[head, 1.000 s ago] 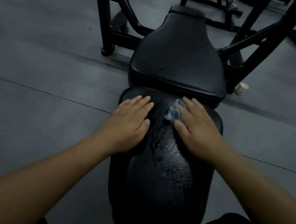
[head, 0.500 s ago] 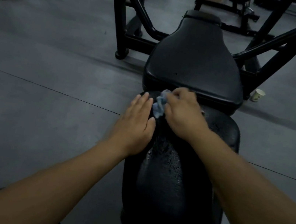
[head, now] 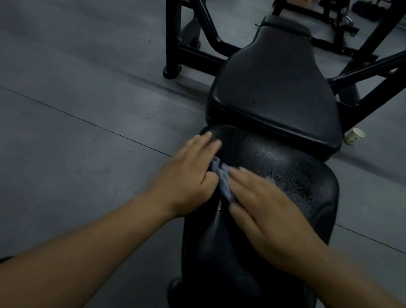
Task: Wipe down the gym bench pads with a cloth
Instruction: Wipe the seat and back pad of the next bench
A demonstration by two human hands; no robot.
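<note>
Head view: 2 pads, seat pad (head: 292, 173) near (wet sheen), back pad (head: 276, 85) beyond. 1 cloth (head: 222, 178), grey-blue, bunched, on seat pad's left part between 2 hands. Left hand (head: 188, 175) flat, fingers straight, on pad's left edge. Right hand (head: 267, 212) blurred, fingers extended, pressing cloth down. 1 paper cup (head: 355, 136) on floor (head: 71, 106).

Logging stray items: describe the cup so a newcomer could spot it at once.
Start at the long back pad. Off its near right corner, the cup stands on the floor beside a frame leg. It is the only small pale thing among black gear.
</note>
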